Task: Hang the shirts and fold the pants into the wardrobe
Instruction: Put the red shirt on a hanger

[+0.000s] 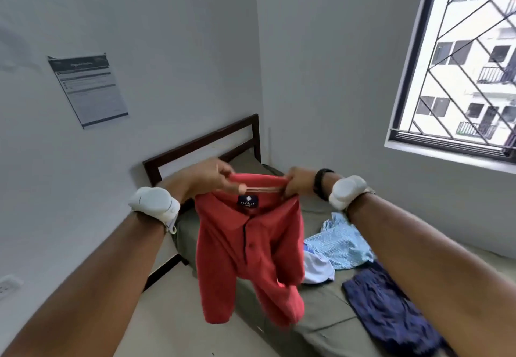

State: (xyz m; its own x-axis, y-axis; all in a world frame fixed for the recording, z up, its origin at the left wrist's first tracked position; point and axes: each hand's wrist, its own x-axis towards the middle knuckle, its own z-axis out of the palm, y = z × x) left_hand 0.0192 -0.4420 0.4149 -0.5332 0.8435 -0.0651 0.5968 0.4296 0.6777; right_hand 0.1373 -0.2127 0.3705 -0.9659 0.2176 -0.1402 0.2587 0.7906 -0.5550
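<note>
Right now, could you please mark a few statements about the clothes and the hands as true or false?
1. The left hand and the right hand both grip the red shirt at its collar end. True.
2. The red shirt lies flat on the bed. False: it hangs in the air from the hands.
3. A navy garment lies on the bed. True.
4. The light blue garment hangs at the window. False: it lies on the bed.
</note>
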